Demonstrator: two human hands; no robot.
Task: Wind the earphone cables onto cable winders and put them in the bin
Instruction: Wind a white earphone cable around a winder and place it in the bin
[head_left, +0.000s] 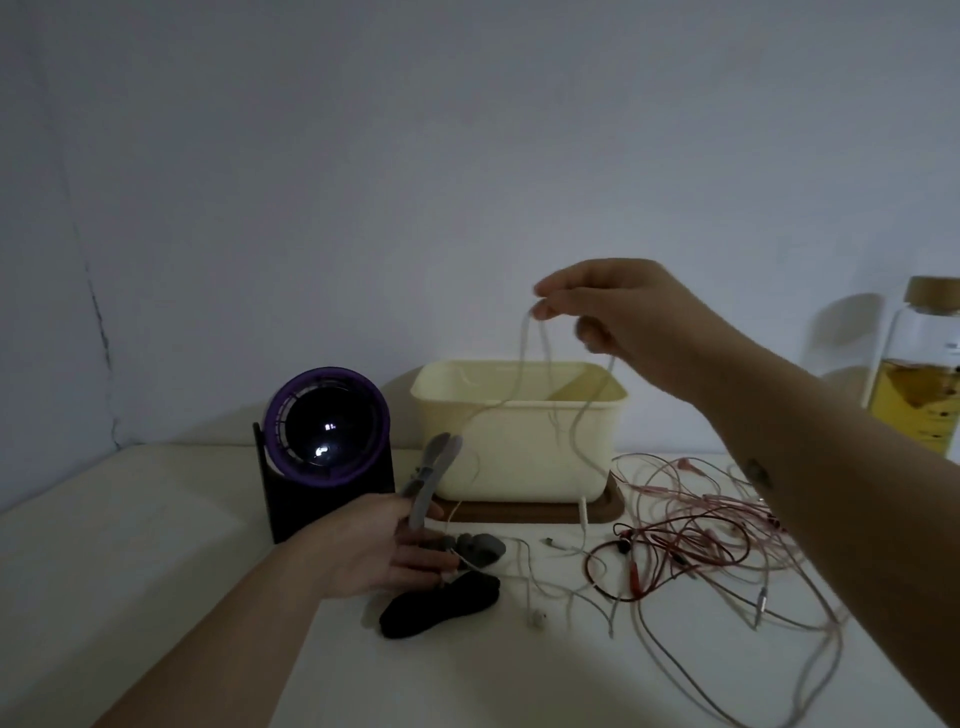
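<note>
My left hand (387, 545) grips a grey cable winder (431, 475) that points up and to the right, in front of the cream bin (519, 447). My right hand (618, 317) is raised above the bin and pinches a white earphone cable (524, 364); its strands hang down towards the winder and the table. Another grey winder (480, 548) and a black winder (441, 605) lie on the table just right of my left hand. A tangle of red and pink earphone cables (696, 535) lies to the right, along with further white cable (535, 592).
The bin stands on a brown tray (602, 512) at the back of the white table (130, 571). A black and purple round fan (324, 421) stands left of the bin. A glass bottle of yellow liquid (922, 374) stands at the far right, against the wall.
</note>
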